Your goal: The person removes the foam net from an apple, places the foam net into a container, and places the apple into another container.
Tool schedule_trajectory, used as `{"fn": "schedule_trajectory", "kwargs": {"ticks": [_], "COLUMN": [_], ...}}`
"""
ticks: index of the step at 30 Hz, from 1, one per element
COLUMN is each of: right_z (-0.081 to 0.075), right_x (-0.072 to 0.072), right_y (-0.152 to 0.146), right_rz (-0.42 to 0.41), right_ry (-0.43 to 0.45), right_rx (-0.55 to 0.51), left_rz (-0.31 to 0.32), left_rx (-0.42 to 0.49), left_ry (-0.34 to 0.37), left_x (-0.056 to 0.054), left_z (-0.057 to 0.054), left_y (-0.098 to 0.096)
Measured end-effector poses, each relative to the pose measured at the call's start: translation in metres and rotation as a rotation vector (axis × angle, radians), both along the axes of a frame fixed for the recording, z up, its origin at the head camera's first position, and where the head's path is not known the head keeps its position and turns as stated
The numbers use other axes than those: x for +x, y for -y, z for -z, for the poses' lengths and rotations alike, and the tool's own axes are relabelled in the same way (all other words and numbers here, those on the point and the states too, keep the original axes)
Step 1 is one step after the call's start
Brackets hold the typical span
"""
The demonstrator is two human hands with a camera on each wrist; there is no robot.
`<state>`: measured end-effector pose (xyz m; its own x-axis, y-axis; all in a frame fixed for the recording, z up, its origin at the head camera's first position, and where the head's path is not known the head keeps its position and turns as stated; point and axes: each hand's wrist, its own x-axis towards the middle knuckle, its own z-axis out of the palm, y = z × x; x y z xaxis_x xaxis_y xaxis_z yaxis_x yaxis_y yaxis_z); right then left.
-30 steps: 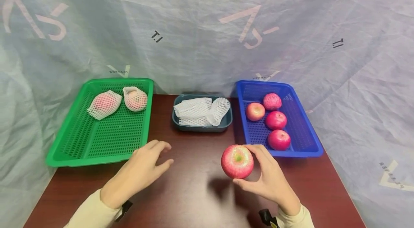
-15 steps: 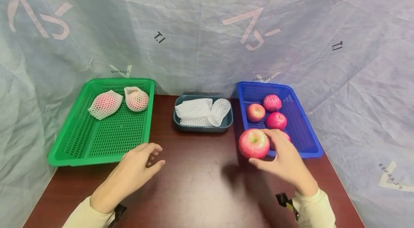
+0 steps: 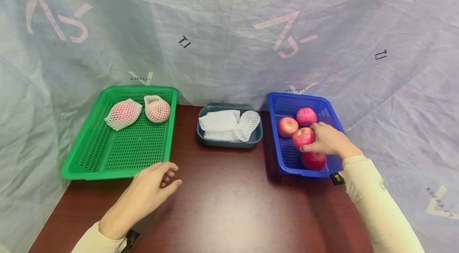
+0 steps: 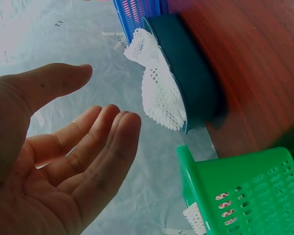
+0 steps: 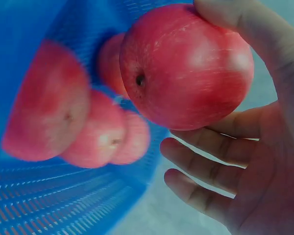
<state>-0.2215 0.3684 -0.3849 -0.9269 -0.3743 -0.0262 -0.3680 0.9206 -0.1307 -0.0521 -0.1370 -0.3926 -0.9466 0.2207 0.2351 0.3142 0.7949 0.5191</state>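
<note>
My right hand (image 3: pixel 328 139) holds a red apple (image 3: pixel 303 138) over the blue basket (image 3: pixel 274 137), thumb on one side and fingertips on the other. In the right wrist view the held apple (image 5: pixel 191 68) is raised above several loose ones, its small dark hollow facing left. Below it in the head view lies a darker red apple (image 3: pixel 313 161); a paler one (image 3: pixel 287 127) and a pink-red one (image 3: pixel 306 116) sit farther back. My left hand (image 3: pixel 152 185) hovers near the front right corner of the green basket (image 3: pixel 173 129), holding nothing, its fingers loosely bent.
Between the baskets stands a dark teal tray (image 3: pixel 229 144) with white foam net sleeves (image 3: pixel 219 121). Two apples in foam nets, a left one (image 3: pixel 123 113) and a right one (image 3: pixel 157 109), lie in the green basket. A grey cloth (image 3: pixel 222 46) hangs behind the reddish-brown table (image 3: pixel 222 193).
My right hand has carried the apple from over the table, right and away from me, to over the blue basket. My left hand has drawn back slightly to the left.
</note>
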Motion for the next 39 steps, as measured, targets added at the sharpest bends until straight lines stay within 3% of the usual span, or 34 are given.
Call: {"fn": "schedule_trajectory", "kwargs": {"ticks": [5,11,17,22,26,29,35,39], "right_z": [0.018,0.025,0.024,0.018,0.005,-0.005,-0.005,0.004], "right_x": [-0.026,-0.041,-0.047,-0.041,-0.023,0.0,0.073,0.115], "right_y": [0.0,-0.001,-0.001,-0.001,-0.002,0.004,0.044,0.069], "right_rz": [-0.041,-0.037,-0.067,-0.069,-0.03,-0.012,-0.018,-0.04], "right_ry": [0.126,0.214,0.247,0.216,0.13,0.027,-0.178,-0.238], "right_rx": [0.093,0.161,0.128,0.081,0.006,-0.072,-0.292,-0.339], "left_rz": [-0.001,-0.008,-0.011,-0.01,-0.008,-0.016,-0.031,-0.023], "left_rx": [0.019,0.05,0.058,0.06,0.046,0.035,0.021,0.018], "left_ry": [-0.001,-0.034,-0.057,-0.058,-0.065,-0.059,-0.019,-0.015], "left_x": [0.001,0.0,0.0,-0.001,-0.003,-0.005,-0.009,-0.011], "left_z": [0.005,0.009,0.01,0.01,0.01,0.007,0.004,0.004], "left_y": [0.0,0.0,0.0,0.0,0.001,0.003,0.006,0.005]}}
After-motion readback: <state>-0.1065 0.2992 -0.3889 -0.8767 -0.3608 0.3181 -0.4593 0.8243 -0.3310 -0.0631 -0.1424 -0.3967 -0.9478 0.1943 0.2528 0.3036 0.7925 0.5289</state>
